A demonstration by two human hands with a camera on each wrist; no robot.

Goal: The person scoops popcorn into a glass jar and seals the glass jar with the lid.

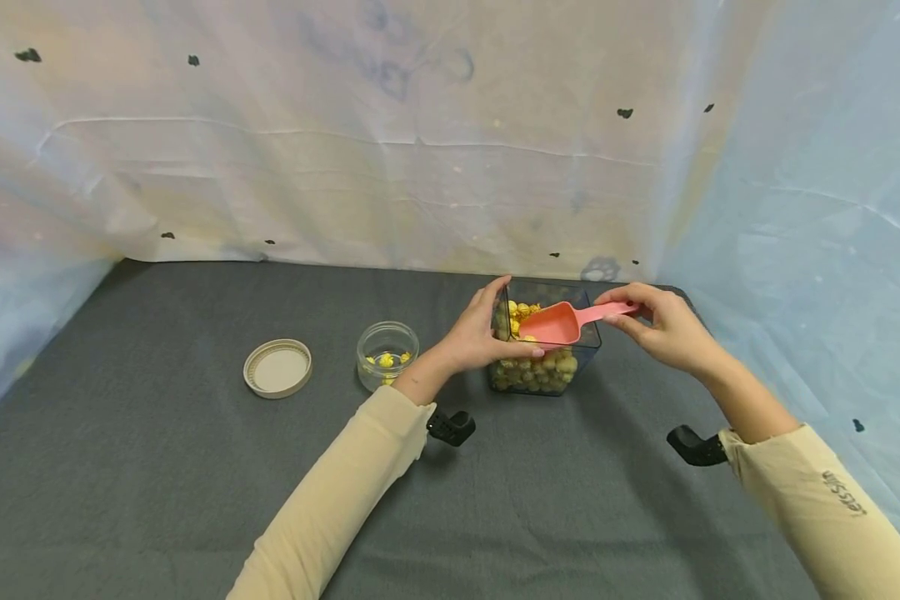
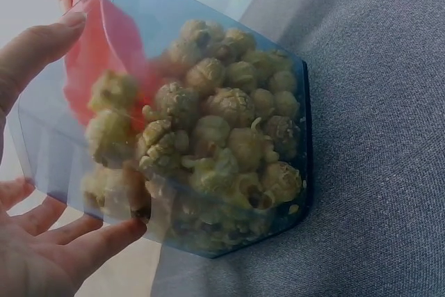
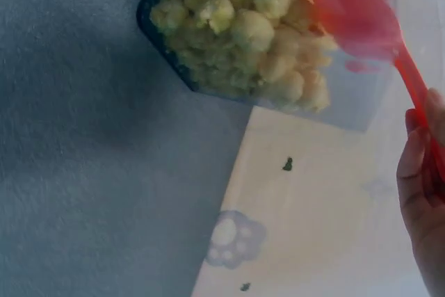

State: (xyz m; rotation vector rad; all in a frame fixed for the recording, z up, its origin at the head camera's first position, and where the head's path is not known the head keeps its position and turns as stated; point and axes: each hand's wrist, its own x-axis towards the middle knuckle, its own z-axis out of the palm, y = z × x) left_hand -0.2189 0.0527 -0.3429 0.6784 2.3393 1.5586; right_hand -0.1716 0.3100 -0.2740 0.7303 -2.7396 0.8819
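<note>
A clear square tub (image 1: 587, 342) (image 2: 278, 88) (image 3: 156, 22) of yellow popcorn (image 1: 534, 372) (image 2: 222, 137) (image 3: 243, 33) stands on the grey cloth. My left hand (image 1: 483, 329) (image 2: 42, 241) grips the tub's left wall, thumb on the near side, fingers over the rim. My right hand (image 1: 663, 325) (image 3: 424, 193) pinches the handle of a pink scoop (image 1: 562, 321) (image 2: 104, 46) (image 3: 361, 12), whose bowl sits inside the tub above the popcorn. To the left stands a small open glass jar (image 1: 387, 354) with a few popcorn pieces in it.
A beige jar lid (image 1: 277, 367) lies flat left of the jar. The grey cloth (image 1: 157, 467) covers the table. A pale sheet with dark paw prints (image 1: 420, 142) hangs behind and at both sides, close behind the tub.
</note>
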